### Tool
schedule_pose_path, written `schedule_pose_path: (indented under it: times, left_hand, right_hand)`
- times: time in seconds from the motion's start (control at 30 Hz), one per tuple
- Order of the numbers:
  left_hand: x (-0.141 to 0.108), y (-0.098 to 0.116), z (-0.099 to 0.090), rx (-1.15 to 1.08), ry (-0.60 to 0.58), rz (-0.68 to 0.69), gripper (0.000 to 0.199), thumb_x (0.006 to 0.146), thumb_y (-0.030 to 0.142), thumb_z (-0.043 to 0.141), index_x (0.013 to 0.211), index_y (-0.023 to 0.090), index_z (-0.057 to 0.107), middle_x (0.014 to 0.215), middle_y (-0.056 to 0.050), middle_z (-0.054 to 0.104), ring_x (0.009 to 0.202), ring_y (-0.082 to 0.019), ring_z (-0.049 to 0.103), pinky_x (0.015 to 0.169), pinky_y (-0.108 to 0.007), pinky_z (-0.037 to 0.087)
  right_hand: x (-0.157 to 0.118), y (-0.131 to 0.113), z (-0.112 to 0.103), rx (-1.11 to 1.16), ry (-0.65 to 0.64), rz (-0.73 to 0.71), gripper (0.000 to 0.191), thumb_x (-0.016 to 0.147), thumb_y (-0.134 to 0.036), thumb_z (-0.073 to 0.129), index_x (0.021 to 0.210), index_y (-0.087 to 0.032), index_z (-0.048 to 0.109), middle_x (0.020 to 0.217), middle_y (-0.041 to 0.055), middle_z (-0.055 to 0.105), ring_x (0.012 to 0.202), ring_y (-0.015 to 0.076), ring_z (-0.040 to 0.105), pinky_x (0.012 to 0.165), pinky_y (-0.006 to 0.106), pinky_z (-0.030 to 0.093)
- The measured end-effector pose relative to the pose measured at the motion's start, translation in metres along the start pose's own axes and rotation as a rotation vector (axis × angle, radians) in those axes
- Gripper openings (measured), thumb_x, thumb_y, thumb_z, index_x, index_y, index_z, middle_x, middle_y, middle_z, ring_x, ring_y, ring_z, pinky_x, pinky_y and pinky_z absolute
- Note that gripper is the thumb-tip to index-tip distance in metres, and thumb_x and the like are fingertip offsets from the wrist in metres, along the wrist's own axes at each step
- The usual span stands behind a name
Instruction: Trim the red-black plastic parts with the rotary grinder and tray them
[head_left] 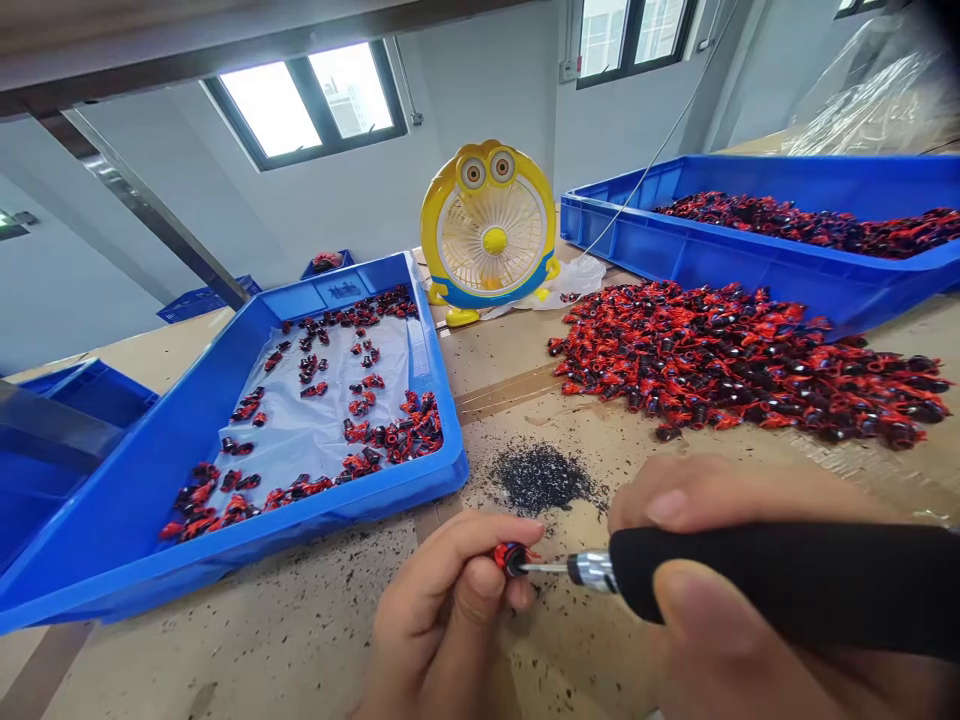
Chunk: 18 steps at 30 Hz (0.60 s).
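My left hand [450,590] pinches a small red and black plastic figure part [514,558] between thumb and fingers, with its black round end facing right. In my right hand [720,490] is a thick black-handled rotary tool [787,585] with a silver chuck. Its thin metal bit points left and reaches the black end of the part; whether it is inside the opening I cannot tell. Just beyond my hands lies a pile of black shavings [544,475]. More shavings are scattered over the cardboard-covered table [247,640].
A blue tray [300,530] at left holds similar parts on a plastic sheet. A large heap of red and black parts [712,350] lies at right, before another filled blue tray [675,248]. A yellow fan [495,240] stands at the back, with a cable nearby.
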<state>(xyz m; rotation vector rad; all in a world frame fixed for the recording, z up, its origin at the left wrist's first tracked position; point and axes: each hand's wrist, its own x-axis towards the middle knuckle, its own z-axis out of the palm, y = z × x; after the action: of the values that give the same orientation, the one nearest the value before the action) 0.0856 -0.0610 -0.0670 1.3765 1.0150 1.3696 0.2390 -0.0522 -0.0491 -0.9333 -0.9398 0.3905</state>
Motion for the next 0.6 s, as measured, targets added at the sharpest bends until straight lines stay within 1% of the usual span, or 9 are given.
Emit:
schedule_pose_path:
  times: [0.07, 0.17, 0.23, 0.33, 0.4, 0.47, 0.53, 0.6]
  left_hand:
    - [-0.002, -0.002, 0.0, -0.019, 0.005, -0.021, 0.02, 0.109, 0.046, 0.072, 0.115, 0.037, 0.089, 0.08, -0.001, 0.074, 0.071, -0.014, 0.064, 0.072, -0.024, 0.053]
    - [-0.004, -0.003, 0.0, -0.033, 0.011, -0.048, 0.021, 0.109, 0.046, 0.072, 0.116, 0.036, 0.089, 0.082, -0.001, 0.075, 0.067, -0.014, 0.059, 0.075, -0.026, 0.054]
    - [-0.005, -0.003, 0.0, -0.036, 0.012, -0.046, 0.022, 0.109, 0.046, 0.072, 0.116, 0.035, 0.089, 0.082, -0.001, 0.075, 0.066, -0.013, 0.056, 0.075, -0.026, 0.053]
    - [-0.005, -0.002, 0.0, -0.044, 0.008, -0.037, 0.022, 0.109, 0.046, 0.072, 0.117, 0.034, 0.088, 0.083, -0.002, 0.076, 0.066, -0.013, 0.054, 0.066, -0.024, 0.048]
    - [-0.005, -0.002, 0.001, -0.039, 0.008, -0.044, 0.023, 0.109, 0.046, 0.071, 0.118, 0.032, 0.087, 0.083, -0.003, 0.077, 0.064, -0.014, 0.052, 0.06, -0.024, 0.043]
    - [-0.006, -0.003, 0.002, -0.023, 0.006, -0.051, 0.026, 0.11, 0.048, 0.069, 0.119, 0.03, 0.086, 0.084, -0.004, 0.077, 0.063, -0.013, 0.053, 0.058, -0.024, 0.04]
    - [-0.006, -0.006, 0.002, 0.003, -0.001, -0.036, 0.029, 0.111, 0.051, 0.066, 0.121, 0.03, 0.083, 0.086, -0.004, 0.078, 0.062, -0.013, 0.054, 0.058, -0.024, 0.042]
    - [-0.005, -0.008, -0.001, 0.067, -0.01, 0.016, 0.027, 0.113, 0.049, 0.063, 0.125, 0.032, 0.081, 0.088, -0.003, 0.079, 0.063, -0.013, 0.059, 0.058, -0.023, 0.046]
  right_hand:
    - [0.003, 0.005, -0.006, 0.127, 0.011, 0.02, 0.019, 0.09, -0.043, 0.09, 0.091, -0.027, 0.079, 0.086, -0.0017, 0.073, 0.075, 0.0183, 0.069, 0.061, 0.033, 0.055]
    - [0.009, 0.01, -0.011, 0.095, 0.055, 0.06, 0.025, 0.087, -0.049, 0.09, 0.089, -0.027, 0.077, 0.086, 0.0002, 0.071, 0.073, 0.022, 0.067, 0.059, 0.038, 0.051]
    - [0.011, 0.011, -0.011, 0.071, 0.048, 0.1, 0.028, 0.087, -0.053, 0.087, 0.091, -0.028, 0.075, 0.087, 0.001, 0.069, 0.073, 0.0232, 0.065, 0.056, 0.037, 0.048]
    - [0.013, 0.011, -0.008, 0.101, 0.045, 0.129, 0.031, 0.089, -0.055, 0.086, 0.091, -0.027, 0.073, 0.083, -0.0004, 0.068, 0.068, 0.0214, 0.063, 0.055, 0.035, 0.048]
    - [0.016, 0.009, -0.005, 0.153, 0.046, 0.153, 0.03, 0.088, -0.053, 0.088, 0.089, -0.026, 0.074, 0.08, -0.0014, 0.067, 0.066, 0.0194, 0.063, 0.054, 0.032, 0.05]
    - [0.019, 0.006, -0.001, 0.225, 0.061, 0.184, 0.027, 0.084, -0.048, 0.089, 0.086, -0.026, 0.074, 0.076, -0.0024, 0.066, 0.061, 0.0175, 0.062, 0.049, 0.03, 0.05]
    - [0.022, 0.002, 0.002, 0.273, 0.093, 0.2, 0.022, 0.08, -0.042, 0.089, 0.081, -0.026, 0.074, 0.072, -0.0036, 0.064, 0.056, 0.0162, 0.06, 0.045, 0.028, 0.05]
    - [0.025, 0.001, 0.003, 0.3, 0.125, 0.201, 0.023, 0.077, -0.043, 0.088, 0.078, -0.026, 0.073, 0.07, -0.0045, 0.062, 0.054, 0.0145, 0.058, 0.044, 0.026, 0.05]
